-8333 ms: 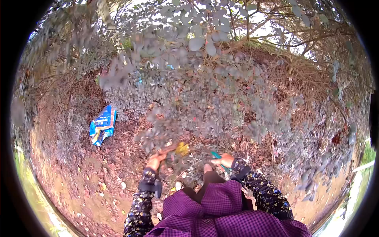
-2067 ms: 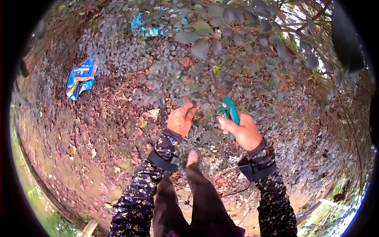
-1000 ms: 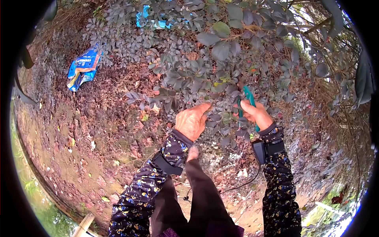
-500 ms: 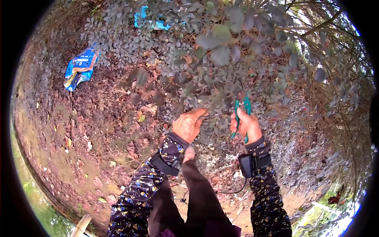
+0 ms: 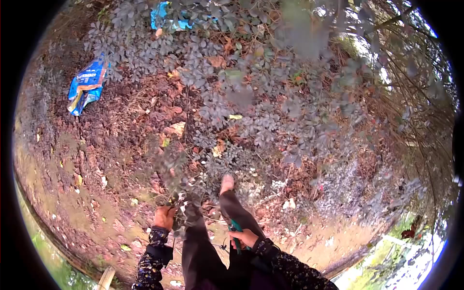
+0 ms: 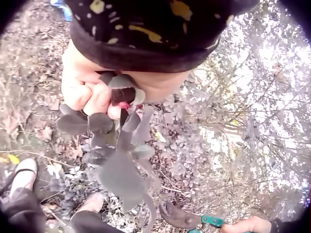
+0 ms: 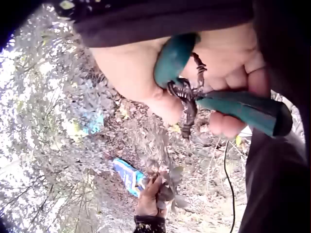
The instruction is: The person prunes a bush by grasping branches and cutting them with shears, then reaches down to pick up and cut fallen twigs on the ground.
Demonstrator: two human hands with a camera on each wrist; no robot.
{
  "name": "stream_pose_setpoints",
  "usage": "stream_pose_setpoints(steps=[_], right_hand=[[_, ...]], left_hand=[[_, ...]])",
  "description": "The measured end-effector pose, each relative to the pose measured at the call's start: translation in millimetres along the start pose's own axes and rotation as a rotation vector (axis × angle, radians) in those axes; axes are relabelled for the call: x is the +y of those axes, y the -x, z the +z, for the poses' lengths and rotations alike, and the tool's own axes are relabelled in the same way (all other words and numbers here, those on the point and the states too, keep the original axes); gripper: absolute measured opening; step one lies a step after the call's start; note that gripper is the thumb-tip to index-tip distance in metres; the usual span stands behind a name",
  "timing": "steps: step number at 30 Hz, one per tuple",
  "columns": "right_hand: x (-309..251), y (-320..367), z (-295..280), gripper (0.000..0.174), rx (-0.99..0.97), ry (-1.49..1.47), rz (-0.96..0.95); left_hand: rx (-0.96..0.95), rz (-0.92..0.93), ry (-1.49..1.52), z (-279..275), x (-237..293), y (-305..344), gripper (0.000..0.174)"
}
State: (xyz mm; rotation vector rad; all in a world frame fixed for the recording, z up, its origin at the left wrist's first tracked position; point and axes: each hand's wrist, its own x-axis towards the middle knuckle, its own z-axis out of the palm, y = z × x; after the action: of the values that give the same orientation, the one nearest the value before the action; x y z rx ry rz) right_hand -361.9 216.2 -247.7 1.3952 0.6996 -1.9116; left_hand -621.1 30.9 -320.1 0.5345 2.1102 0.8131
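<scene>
My left hand is low beside my left leg and grips a leafy sprig. In the left wrist view the fingers curl round its stem, and dark rounded leaves hang below them. My right hand is in front of my right thigh and holds pruning shears with green handles. In the right wrist view the fingers wrap round one handle, with the spring between the handles showing. The hooked blades of the shears appear parted in the left wrist view, apart from the sprig.
A dark-leaved shrub spreads ahead, with thin branches at right. A crumpled blue bag lies on leaf litter at left; another blue piece sits among leaves at the top. A thin black cable hangs beside my leg.
Both hands have drawn back from the shrub towards my body. The left now carries the sprig low at left; the right has brought the pruning shears down and left to my thigh.
</scene>
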Motion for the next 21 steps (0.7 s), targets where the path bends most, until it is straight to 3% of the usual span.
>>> stream_pose_setpoints(steps=[1,5,6,11,12,13,14,15,17,19,21], right_hand=[[4.6,-3.7,-2.7,0.035,-0.007,0.048,0.019],[1.3,-6.8,-8.6,0.037,0.064,-0.014,0.043],[7.9,-13.6,-12.6,0.036,0.08,-0.094,0.051],[20.0,-23.8,-29.1,0.035,0.052,-0.288,0.116],[20.8,-22.7,-29.8,0.035,0.041,-0.309,0.114],[21.5,-22.0,-31.1,0.035,0.028,-0.329,0.112],[22.4,-21.6,-31.1,0.035,0.024,-0.337,0.102],[23.5,-22.5,-31.5,0.035,0.026,-0.334,0.115],[22.1,-22.2,-33.1,0.036,0.039,-0.327,0.103],[14.3,-24.3,-46.5,0.036,0.068,-0.293,0.089],[-15.5,-19.5,-69.0,0.035,0.224,-0.06,-0.113]], left_hand=[[-0.008,-0.048,0.09,3.0,-12.8,4.4,0.023],[0.02,-0.146,0.13,-4.5,44.9,5.2,0.022],[0.046,0.033,0.102,8.2,22.7,-3.6,0.02],[0.047,0.052,0.097,30.6,65.2,-39.4,0.025],[0.09,0.151,0.138,36.6,72.5,-45.8,0.026],[-0.029,0.018,0.136,36.2,85.3,-51.1,0.026],[0.044,0.121,0.063,45.1,83.7,-57.9,0.026],[0.115,0.223,-0.01,55.2,81.3,-64.7,0.027],[0.024,0.174,0.072,67.4,86.4,-80.4,0.023],[0.048,0.309,0.025,83.9,84.8,-99.6,0.015],[0.058,0.3,0.025,102.2,89.9,-118.9,0.012]])
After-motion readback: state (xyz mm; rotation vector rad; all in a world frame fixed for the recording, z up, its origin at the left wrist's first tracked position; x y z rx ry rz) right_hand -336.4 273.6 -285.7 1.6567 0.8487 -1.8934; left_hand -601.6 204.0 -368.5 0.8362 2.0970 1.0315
